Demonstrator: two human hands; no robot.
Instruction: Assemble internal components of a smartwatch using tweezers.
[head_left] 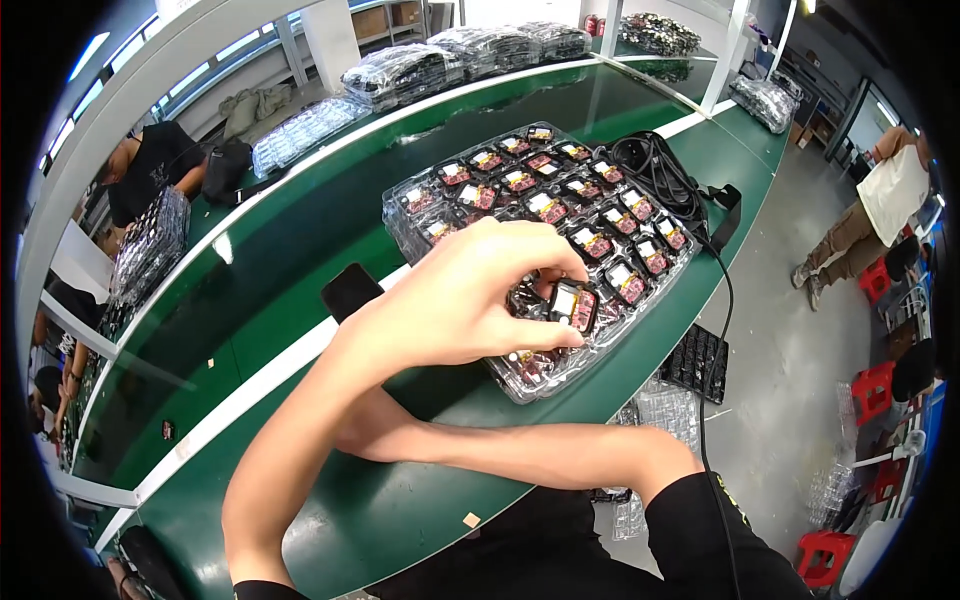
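My left hand [480, 290] reaches over a clear plastic tray [520, 392] and is closed, thumb and fingers at opposite edges of a small black-cased electronic module [574, 306]. A white part and a red patch show on the module's face. Several similar modules [546, 208] sit in rows in the tray's pockets. Beneath my left forearm crosses my right arm; only the back part of my right hand [375, 430] shows, near the green tabletop, and its fingers are hidden.
A flat black object [350, 290] lies left of the tray. Coiled black cable [650, 170] sits behind it, one strand hanging over the table edge. Wrapped tray stacks [400, 75] line the far side. One person [155, 165] sits at left; another [880, 195] stands at right near red stools [872, 395].
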